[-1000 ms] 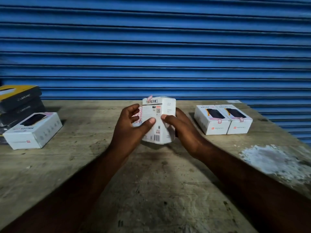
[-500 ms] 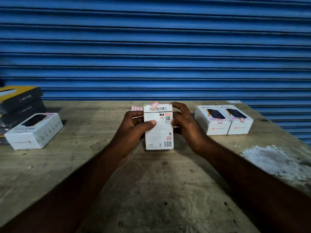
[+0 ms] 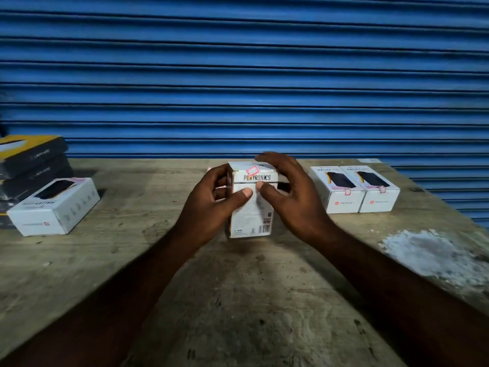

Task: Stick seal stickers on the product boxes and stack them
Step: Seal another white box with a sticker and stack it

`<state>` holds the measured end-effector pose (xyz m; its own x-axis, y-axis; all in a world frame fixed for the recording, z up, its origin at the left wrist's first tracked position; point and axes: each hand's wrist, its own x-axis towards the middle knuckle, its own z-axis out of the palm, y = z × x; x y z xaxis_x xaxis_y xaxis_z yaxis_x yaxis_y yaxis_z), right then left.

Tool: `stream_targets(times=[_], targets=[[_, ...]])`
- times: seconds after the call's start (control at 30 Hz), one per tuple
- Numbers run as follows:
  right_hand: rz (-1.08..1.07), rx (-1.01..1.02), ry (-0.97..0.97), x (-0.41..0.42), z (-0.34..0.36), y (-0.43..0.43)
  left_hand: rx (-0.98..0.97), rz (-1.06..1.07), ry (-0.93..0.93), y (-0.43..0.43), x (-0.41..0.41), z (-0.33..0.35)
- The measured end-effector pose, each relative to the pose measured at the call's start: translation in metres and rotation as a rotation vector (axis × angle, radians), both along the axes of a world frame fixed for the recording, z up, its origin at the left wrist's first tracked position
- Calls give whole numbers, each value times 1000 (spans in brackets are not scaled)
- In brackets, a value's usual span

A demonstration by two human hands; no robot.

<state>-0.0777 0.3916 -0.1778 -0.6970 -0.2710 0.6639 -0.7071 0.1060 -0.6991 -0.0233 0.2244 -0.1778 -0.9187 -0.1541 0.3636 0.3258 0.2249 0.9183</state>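
Product box [image 3: 251, 207], white with "PORTRONICS" printed on its near face, stands upright at the middle of a worn wooden table [image 3: 238, 300]. Whether its bottom edge touches the wood cannot be told. A pink seal sticker [image 3: 252, 170] wraps over its top front edge. The left hand [image 3: 211, 205] grips the box from the left, with its thumb across the near face. The right hand [image 3: 291, 200] presses its thumb to that face, its fingers arching over the top right corner; they are blurred, so contact there is unclear.

To the right, well apart, two sealed white boxes [image 3: 356, 192] sit touching side by side. Far left lies another white box [image 3: 55, 207], and behind it a stack of dark boxes [image 3: 31, 160] is cut off by the frame edge. A blue roller shutter [image 3: 238, 75] fills the background. A pinkish sliver [image 3: 209, 169] shows behind the left hand, too hidden to identify.
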Motion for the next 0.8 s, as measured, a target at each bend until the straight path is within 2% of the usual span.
stream_targets(times=[0.07, 0.17, 0.43, 0.8], targets=[[-31, 23, 100, 2, 4, 1, -29, 17, 21, 0, 1, 1], [2, -30, 112, 2, 7, 0, -53, 34, 55, 1, 3, 2], [104, -214, -56, 3, 9, -6, -70, 53, 33, 1, 2, 0], [175, -278, -157, 5, 13, -5, -51, 51, 54, -5, -4, -2]])
